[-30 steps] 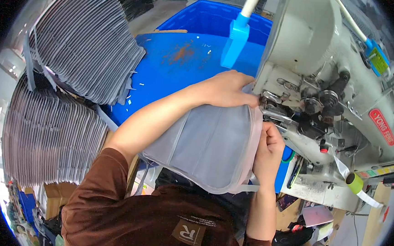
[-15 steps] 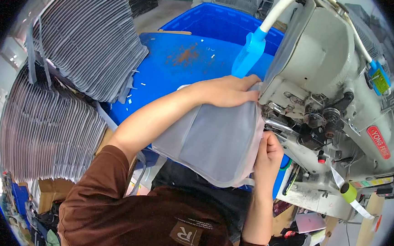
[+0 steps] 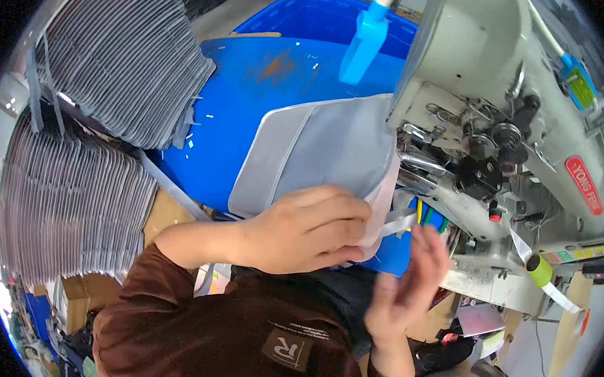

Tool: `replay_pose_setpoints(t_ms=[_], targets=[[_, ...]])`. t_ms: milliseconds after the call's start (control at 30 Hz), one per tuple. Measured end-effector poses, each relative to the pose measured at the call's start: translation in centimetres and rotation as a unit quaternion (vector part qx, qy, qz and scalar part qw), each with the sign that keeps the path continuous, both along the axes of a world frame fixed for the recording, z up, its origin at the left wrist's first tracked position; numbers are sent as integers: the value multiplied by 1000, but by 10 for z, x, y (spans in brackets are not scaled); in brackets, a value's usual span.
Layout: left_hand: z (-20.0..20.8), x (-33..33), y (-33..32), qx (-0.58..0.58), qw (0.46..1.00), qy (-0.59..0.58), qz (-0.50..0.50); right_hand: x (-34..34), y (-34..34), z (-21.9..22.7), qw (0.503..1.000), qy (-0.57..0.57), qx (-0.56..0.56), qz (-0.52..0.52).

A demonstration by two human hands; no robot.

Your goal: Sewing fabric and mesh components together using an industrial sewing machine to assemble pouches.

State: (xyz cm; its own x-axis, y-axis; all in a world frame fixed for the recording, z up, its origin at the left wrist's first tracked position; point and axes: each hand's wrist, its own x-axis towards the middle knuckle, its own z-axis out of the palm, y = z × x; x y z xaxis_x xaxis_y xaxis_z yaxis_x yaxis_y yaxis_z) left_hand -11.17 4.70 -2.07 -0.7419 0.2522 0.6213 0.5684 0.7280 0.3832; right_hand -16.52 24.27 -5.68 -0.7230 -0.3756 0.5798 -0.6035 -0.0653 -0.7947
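A grey fabric panel with rounded corners and pale edging lies on the blue table, its right edge against the sewing machine. My left hand has its fingers curled over the panel's near right part, gripping it; the corner under the hand is partly hidden. From the panel's right edge a short pale strip sticks out. Just below that strip is my right hand, raised, somewhat blurred, thumb and fingers apart with nothing seen between them.
Two tall stacks of similar grey panels, an upper stack and a lower stack, stand at the left. Beyond the table is a blue bin. A light-blue lamp head hangs over the table. White tape runs through a lime-green roll at the right.
My left hand has come nearer, from the panel's far edge to its near right part. My right hand has let go of the right edge and moved nearer. The panel has turned and shifted.
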Motion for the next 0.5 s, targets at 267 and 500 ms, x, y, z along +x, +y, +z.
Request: replay_pose_setpoints(t_ms=[267,500], targets=[[-11,4,6,94,991,84,53,-10,-29,34,911,224,335,84],[-3,5,-1,122,985,61,106,-35,-36,23,924,220,241,198]])
